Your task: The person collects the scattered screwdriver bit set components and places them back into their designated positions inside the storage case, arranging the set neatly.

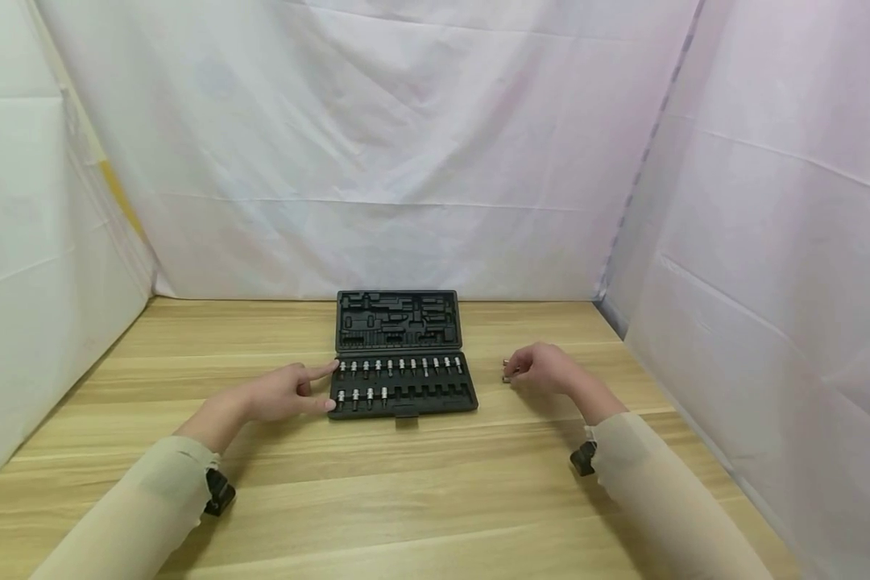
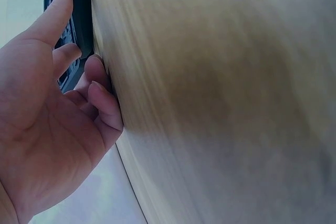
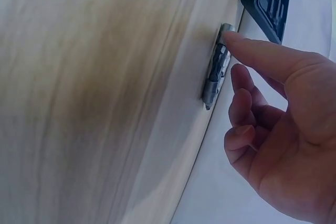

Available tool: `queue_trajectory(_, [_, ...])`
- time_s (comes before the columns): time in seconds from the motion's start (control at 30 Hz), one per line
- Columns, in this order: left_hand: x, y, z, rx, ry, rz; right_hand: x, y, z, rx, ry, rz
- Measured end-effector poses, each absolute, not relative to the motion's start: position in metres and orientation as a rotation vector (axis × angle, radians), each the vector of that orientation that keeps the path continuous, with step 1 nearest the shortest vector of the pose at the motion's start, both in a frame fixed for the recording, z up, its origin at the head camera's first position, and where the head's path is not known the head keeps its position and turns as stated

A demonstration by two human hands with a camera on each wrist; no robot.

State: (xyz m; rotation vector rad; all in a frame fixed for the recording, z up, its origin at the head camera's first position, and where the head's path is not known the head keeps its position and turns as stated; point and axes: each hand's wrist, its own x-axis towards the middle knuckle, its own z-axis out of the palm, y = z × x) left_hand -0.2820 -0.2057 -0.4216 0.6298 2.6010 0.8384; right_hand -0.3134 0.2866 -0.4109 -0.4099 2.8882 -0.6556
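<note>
A black bit-set case (image 1: pixel 442 409) lies unfolded, its lid (image 1: pixel 399 322) tipped to the back. Silver socket bits (image 1: pixel 402 366) fill the upper row; several more bits (image 1: pixel 370 396) stand at the left of the lower row, beside bare slots. My left hand (image 1: pixel 283 392) touches the case's left edge with straight index finger and thumb, the other fingers bent in. To the right of the case, loose socket bits (image 3: pixel 212 88) lie on the table. The thumb tip of my right hand (image 1: pixel 547 372) is right at one bit's end; I cannot tell whether it is pinched, the index finger being hidden.
A wood-grain table (image 1: pixel 406 507) spreads under both hands. White cloth walls (image 1: pixel 377 161) stand at the back and both sides. On each wrist sits a small black device, one of them (image 1: pixel 583 457) below the right sleeve.
</note>
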Motion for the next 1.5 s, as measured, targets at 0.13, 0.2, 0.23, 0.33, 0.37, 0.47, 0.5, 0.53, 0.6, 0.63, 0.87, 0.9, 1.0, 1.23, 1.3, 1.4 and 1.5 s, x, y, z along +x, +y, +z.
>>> queue_trajectory(0.13, [-0.282,-0.206,-0.421,0.634,2.601,0.838,-0.314,0.285,-0.412,-0.441,2.893,-0.622])
queue_trajectory(0.2, [-0.282,-0.206,-0.421,0.631,2.600,0.839,-0.315,0.283,-0.413,-0.471,2.896,-0.606])
queue_trajectory(0.23, [-0.282,-0.206,-0.421,0.630,2.599,0.840,-0.315,0.282,-0.413,-0.481,2.895,-0.599])
queue_trajectory(0.33, [-0.282,-0.206,-0.421,0.632,2.595,0.848,-0.316,0.281,-0.413,-0.492,2.902,-0.580])
queue_trajectory(0.37, [-0.282,-0.206,-0.421,0.631,2.593,0.849,-0.317,0.280,-0.413,-0.487,2.902,-0.582])
queue_trajectory(0.47, [-0.281,-0.206,-0.420,0.628,2.586,0.860,-0.318,0.278,-0.412,-0.473,2.900,-0.623])
queue_trajectory(0.5, [-0.281,-0.206,-0.420,0.625,2.583,0.864,-0.317,0.278,-0.412,-0.481,2.897,-0.653])
queue_trajectory(0.53, [-0.281,-0.206,-0.420,0.623,2.581,0.868,-0.317,0.277,-0.411,-0.491,2.888,-0.696])
queue_trajectory(0.6, [-0.281,-0.206,-0.421,0.623,2.580,0.872,-0.317,0.276,-0.410,-0.503,2.869,-0.794])
queue_trajectory(0.63, [-0.282,-0.206,-0.421,0.623,2.579,0.873,-0.316,0.275,-0.410,-0.505,2.853,-0.848])
queue_trajectory(0.87, [-0.283,-0.206,-0.421,0.634,2.590,0.857,-0.312,0.267,-0.402,-0.429,2.617,-1.208])
queue_trajectory(0.9, [-0.283,-0.206,-0.421,0.634,2.591,0.856,-0.311,0.266,-0.402,-0.433,2.585,-1.238])
queue_trajectory(1.0, [-0.283,-0.206,-0.421,0.634,2.593,0.848,-0.310,0.261,-0.401,-0.444,2.480,-1.352])
queue_trajectory(1.23, [-0.282,-0.205,-0.421,0.630,2.589,0.849,-0.307,0.247,-0.400,-0.520,2.298,-1.527])
queue_trajectory(1.3, [-0.281,-0.205,-0.420,0.629,2.588,0.854,-0.306,0.242,-0.399,-0.545,2.267,-1.547])
queue_trajectory(1.4, [-0.281,-0.205,-0.420,0.630,2.590,0.856,-0.306,0.235,-0.400,-0.550,2.228,-1.572])
queue_trajectory(1.5, [-0.281,-0.206,-0.421,0.629,2.592,0.857,-0.307,0.228,-0.400,-0.551,2.208,-1.582])
